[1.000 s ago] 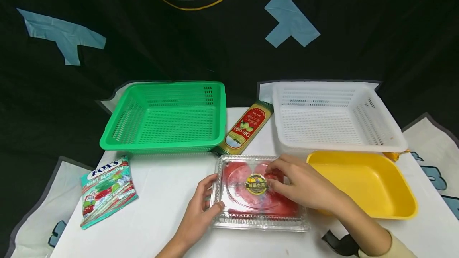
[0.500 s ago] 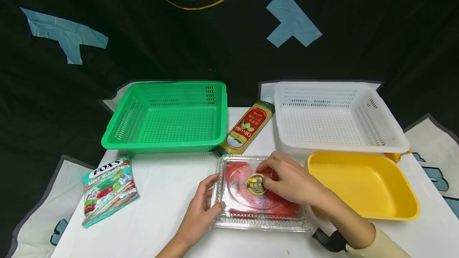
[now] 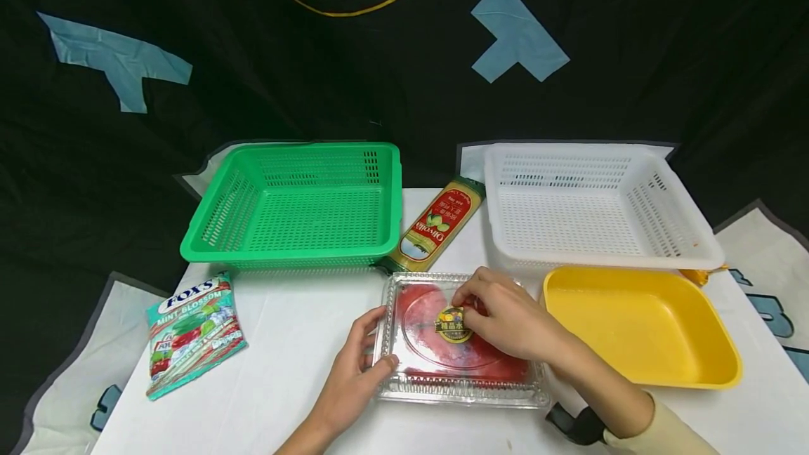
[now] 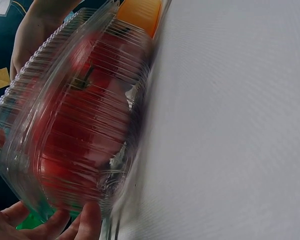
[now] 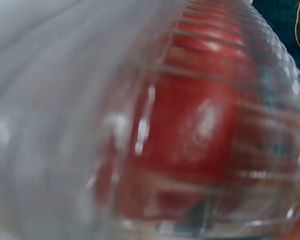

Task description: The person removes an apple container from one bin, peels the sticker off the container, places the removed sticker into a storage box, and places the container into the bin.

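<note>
A clear plastic box (image 3: pixel 417 385) with a closed lid lies on the table, packed with red tomatoes (image 4: pixel 85 125). My left hand (image 3: pixel 350 371) grips its left edge, thumb on the lid rim and fingers along the side. On the lid sits a round black-and-gold sticker (image 3: pixel 447 329). My right hand (image 3: pixel 505 314) bends over the lid, with thumb and index fingertips touching the sticker's right part and covering it. Whether they pinch its edge cannot be seen. The right wrist view shows the box wall (image 5: pixel 185 120) close up, blurred.
Behind the box stand a green basket (image 3: pixel 291 258) and a white basket (image 3: pixel 607 258), with an Olivoila noodle pack (image 3: pixel 436 225) between them. A yellow tub (image 3: pixel 645 378) is at the right. A Fox's candy bag (image 3: pixel 194 335) lies at the left.
My right hand has shifted left across the lid onto the sticker's right part, then stayed nearly still. My left hand keeps its grip on the box. The view has drifted slightly.
</note>
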{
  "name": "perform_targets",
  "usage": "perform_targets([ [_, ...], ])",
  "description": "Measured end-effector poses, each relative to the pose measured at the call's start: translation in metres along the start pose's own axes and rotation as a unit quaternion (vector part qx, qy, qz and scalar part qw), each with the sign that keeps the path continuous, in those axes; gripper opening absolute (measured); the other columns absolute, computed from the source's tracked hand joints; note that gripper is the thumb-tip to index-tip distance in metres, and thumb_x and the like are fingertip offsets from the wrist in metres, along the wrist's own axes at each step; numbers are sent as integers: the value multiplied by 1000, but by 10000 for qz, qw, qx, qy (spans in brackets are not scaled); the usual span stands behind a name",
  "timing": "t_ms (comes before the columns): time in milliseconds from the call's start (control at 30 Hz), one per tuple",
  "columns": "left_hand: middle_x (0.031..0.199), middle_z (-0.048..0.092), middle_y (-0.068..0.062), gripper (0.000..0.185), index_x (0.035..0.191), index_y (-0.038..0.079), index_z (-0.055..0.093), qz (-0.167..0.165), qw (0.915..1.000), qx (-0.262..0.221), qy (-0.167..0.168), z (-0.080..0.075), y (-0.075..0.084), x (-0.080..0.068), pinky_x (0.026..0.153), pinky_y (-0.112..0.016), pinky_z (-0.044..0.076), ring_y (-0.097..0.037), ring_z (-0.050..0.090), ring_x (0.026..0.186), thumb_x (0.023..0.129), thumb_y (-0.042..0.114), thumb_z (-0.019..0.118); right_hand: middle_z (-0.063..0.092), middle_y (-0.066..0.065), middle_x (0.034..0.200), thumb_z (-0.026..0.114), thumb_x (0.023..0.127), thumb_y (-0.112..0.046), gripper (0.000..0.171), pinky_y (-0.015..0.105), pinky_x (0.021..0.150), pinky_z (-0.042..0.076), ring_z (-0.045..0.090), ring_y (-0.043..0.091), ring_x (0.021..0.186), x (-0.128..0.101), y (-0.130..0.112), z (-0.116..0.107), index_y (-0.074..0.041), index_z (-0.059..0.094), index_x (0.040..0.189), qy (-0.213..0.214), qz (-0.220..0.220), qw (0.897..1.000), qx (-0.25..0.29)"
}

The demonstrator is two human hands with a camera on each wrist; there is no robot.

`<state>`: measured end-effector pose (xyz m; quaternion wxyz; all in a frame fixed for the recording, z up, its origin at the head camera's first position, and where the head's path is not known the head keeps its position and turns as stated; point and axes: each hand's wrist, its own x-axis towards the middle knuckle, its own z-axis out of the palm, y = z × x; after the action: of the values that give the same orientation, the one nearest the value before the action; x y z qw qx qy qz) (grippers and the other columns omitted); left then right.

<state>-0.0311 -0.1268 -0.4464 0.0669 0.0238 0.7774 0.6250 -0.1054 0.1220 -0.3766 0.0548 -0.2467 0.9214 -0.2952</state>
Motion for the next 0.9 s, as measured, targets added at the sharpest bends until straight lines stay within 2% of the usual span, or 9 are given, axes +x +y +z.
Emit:
perform_targets([
  [233,144,40,-2,65,144,29,35,-16,10000,-18,-49,0,1,0,81,-32,50,-23,51,113,87,14,63,51,-12,84,65,81,-11,11,33,73,39,46,11,79,0,-1,1,-20,67,88,44,87,10000,1],
  [500,144,40,-1,65,144,29,35,15,10000,8,-14,1,0,0,82,-32,49,-22,51,114,87,13,63,50,-10,83,66,81,-12,15,32,69,40,46,11,76,1,-3,3,-17,67,95,90,116,9998,-141],
  [900,144,41,-1,65,144,29,36,66,9999,80,-1,1,0,1,83,-32,49,-21,51,114,87,14,63,48,-10,79,68,81,-14,7,31,66,39,45,11,73,1,-4,4,-19,66,87,140,110,9995,-273],
])
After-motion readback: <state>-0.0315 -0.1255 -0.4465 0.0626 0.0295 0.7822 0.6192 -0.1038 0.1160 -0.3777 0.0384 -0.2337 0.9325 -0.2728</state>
